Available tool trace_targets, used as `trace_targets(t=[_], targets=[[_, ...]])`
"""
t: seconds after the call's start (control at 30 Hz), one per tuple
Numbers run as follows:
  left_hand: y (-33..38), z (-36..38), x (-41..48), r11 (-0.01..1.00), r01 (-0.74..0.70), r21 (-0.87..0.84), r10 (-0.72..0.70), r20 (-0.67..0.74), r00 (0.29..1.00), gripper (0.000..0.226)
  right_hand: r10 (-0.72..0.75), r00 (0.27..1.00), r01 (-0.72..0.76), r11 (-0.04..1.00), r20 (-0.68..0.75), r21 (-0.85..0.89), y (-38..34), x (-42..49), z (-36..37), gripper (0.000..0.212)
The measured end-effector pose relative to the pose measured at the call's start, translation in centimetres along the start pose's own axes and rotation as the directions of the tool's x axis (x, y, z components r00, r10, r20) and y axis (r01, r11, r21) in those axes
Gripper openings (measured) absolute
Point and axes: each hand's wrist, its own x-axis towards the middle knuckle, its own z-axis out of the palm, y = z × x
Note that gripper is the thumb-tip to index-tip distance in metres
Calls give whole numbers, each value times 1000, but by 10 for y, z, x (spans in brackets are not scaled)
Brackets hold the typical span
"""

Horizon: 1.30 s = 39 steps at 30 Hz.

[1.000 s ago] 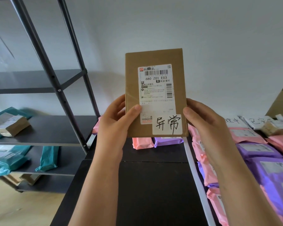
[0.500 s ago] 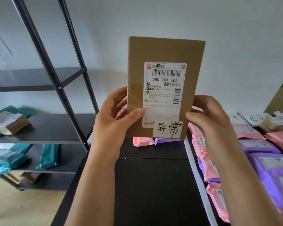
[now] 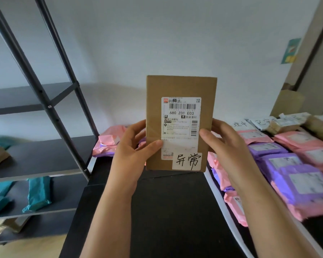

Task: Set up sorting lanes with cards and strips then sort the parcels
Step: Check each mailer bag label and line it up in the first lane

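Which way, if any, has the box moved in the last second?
Yes, downward: the box now ends just above the table seam; earlier a wide gap lay between them.

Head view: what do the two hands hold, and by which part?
The brown cardboard parcel, upright: the left hand grips its lower left edge, the right hand its lower right edge.

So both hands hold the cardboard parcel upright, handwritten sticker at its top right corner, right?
No. The head view shows the handwritten sticker at the bottom right corner of the cardboard parcel, not the top. The left hand and right hand do hold it upright.
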Motion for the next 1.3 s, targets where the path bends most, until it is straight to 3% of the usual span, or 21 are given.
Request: trace_targets(t=[0.2,0.37,0.5,0.73,0.97,1.07,1.2,1.3], targets=[[-12,-9,-21,996,86,15,-87,81,993,74,114,990,-117,992,-83,-36,5,-39,3,31],[-33,-6,-48,989,136,60,-145,187,972,63,210,964,-217,976,-164,-27,22,-87,1,54],[-46,15,-64,975,198,104,-221,294,930,58,249,939,-264,964,-239,-30,33,-117,-24,44],[-47,91,-77,969,167,184,-233,434,870,59,137,926,-220,953,-353,-207,25,-154,-101,55],[-43,214,-95,969,154,195,-236,531,814,48,113,877,-199,970,-466,-138,27,-175,-225,89],[-46,283,-107,962,141,234,-252,560,789,49,152,842,-239,965,-518,-105,34,-190,-300,80],[-59,374,-131,964,100,247,-213,489,846,42,211,760,-240,970,-615,36,46,-218,-389,51],[-66,433,-149,959,161,235,-250,429,868,75,233,715,-239,967,-659,82,52,-235,-443,39]])
